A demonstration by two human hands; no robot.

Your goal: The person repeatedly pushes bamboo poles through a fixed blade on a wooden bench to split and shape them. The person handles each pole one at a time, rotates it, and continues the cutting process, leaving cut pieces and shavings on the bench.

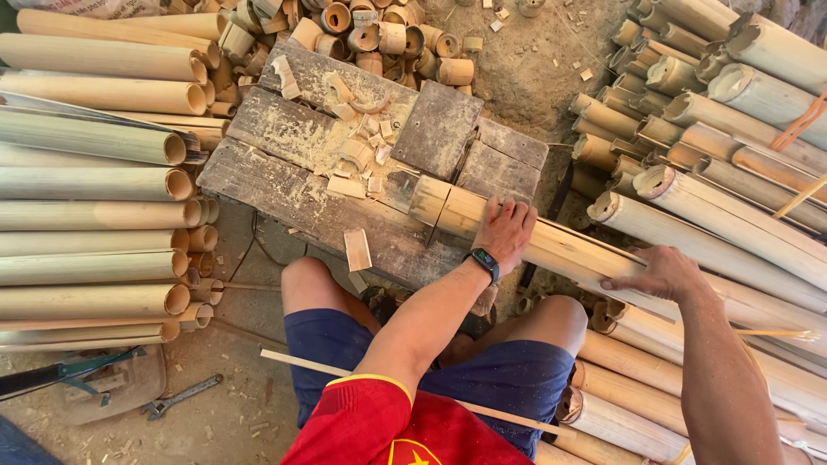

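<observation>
Left hand [504, 231] presses flat and right hand [659, 274] grips on one bamboo pole [551, 245], its cut end left of both, across a worn wooden block [293, 185]; bamboo stacks [86, 181] on dirt ground [534, 77].

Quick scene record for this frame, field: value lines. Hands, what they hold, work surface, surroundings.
left hand: palm down on bamboo pole, smartwatch on wrist
right hand: gripping the same pole further along
pole: lying across wooden block, split at its near end
block top: bamboo chips and sawdust
left side: stacked bamboo tubes
right side: pile of bamboo poles
ground: wrench
</observation>
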